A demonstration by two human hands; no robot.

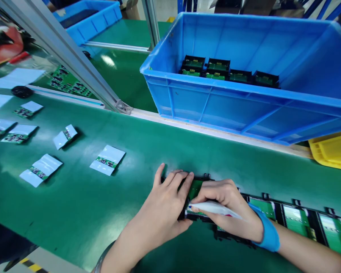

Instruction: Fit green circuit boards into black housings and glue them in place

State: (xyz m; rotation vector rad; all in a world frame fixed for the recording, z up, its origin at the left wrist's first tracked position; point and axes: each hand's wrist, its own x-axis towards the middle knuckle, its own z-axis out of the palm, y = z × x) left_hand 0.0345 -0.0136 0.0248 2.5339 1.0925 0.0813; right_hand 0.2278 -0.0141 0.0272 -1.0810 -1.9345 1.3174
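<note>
My left hand (166, 203) grips the left end of a black plastic housing (200, 217), with fingers on its far edge and the thumb at the near edge. A green circuit board (195, 188) sits inside the housing, partly covered by my hands. Pinched in my right hand (229, 201) is a white pen-like tool (213, 207), its bluish tip down at the board. To the right, a row of black housings (278, 210) holds more green boards, partly hidden by my right forearm with its blue wristband (268, 231).
Several small boards with white film (108, 160) lie on the green tabletop (82, 204) at left. A big blue bin (216, 102) with black housings (240, 76) stands behind, beside a yellow tray (333, 149). A metal post (68, 57) slants across the left.
</note>
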